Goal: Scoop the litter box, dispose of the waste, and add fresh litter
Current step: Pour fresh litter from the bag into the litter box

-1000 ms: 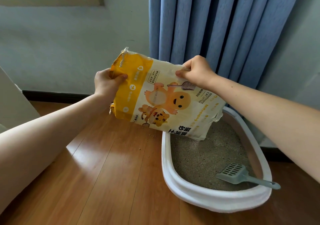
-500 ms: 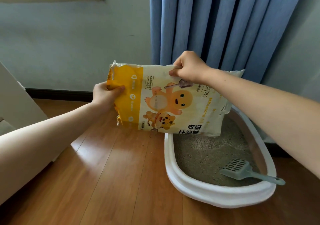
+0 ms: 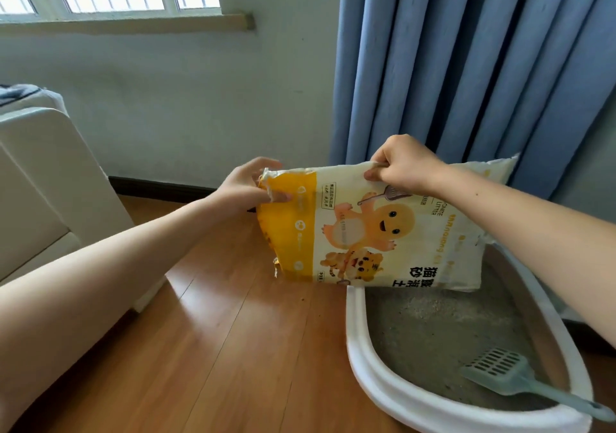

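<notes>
I have tipped the litter bag (image 3: 383, 229) back from its downward slant to lie level above the far end of the litter box (image 3: 361, 359); my left hand (image 3: 246, 187) now pinches its yellow corner.

Two bare forearms are seen, one entering from the lower left and one from the right edge. No sleeve, watch, ring or bracelet is shown on either. The left hand (image 3: 248, 187) and the right hand (image 3: 405, 164) are uncovered, with no gloves worn. A few small dark moles are dotted along the right forearm.
</notes>
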A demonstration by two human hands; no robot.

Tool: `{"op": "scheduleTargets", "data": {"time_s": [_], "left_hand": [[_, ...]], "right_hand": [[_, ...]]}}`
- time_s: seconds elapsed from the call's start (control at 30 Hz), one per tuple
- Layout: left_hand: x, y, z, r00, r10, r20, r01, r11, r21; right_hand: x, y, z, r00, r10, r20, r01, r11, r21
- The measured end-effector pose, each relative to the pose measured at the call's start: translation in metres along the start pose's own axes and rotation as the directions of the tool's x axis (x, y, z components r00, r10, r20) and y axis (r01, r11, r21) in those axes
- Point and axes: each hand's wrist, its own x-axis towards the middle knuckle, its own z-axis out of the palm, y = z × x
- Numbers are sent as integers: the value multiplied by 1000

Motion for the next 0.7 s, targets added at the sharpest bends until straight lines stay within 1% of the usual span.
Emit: {"op": "scheduleTargets", "data": {"time_s": [0.07, 0.1, 0.13, 0.17, 0.2, 0.23, 0.27, 0.37, 0.4, 0.43, 0.5, 0.6, 0.67, 0.7], "left_hand": [[5, 20, -4, 994, 107, 23, -109, 985, 130], [6, 28, -4, 983, 177, 46, -183, 949, 257], [8, 37, -1, 964, 248, 94, -265, 870, 415], [9, 45, 3, 939, 306, 157, -340, 753, 563], [10, 52, 9, 916, 341, 212, -390, 632, 670], [12, 58, 17, 906, 345, 247, -408, 545, 733], [15, 62, 25, 905, 330, 269, -408, 491, 770], [25, 65, 55, 919, 245, 308, -383, 374, 845], [28, 63, 64, 924, 218, 314, -376, 369, 850], [30, 62, 71, 928, 194, 317, -369, 389, 844], [35, 57, 83, 933, 173, 316, -360, 463, 810], [38, 46, 89, 939, 205, 275, -343, 589, 732], [36, 41, 89, 940, 226, 257, -342, 637, 691], [35, 38, 87, 942, 228, 245, -335, 653, 679]], "right_hand": [[1, 1, 2, 1000, 12, -3, -12, 1000, 5], [2, 1, 3, 1000, 13, -3, -13, 1000, 6], [2, 1, 5, 1000, 12, 3, -12, 1000, 2], [2, -1, 7, 1000, 7, 13, -7, 1000, -9], [3, -2, 9, 1000, 1, 25, -1, 1000, -21], [3, -4, 11, 999, -1, 35, 2, 1000, -27], [2, -5, 12, 999, 2, 43, -1, 1000, -25], [-1, -9, 14, 999, 6, 50, -5, 1000, -26], [-2, -10, 15, 999, 2, 54, 0, 1000, -30], [-4, -11, 15, 998, -3, 60, 4, 1000, -25], [-8, -11, 17, 997, -10, 78, 11, 1000, -10], [-8, -4, 16, 994, 7, 110, -6, 1000, -4], [-9, 4, 12, 988, 37, 147, -37, 999, -8], [-11, 8, 8, 985, 58, 164, -52, 998, -36]]}}
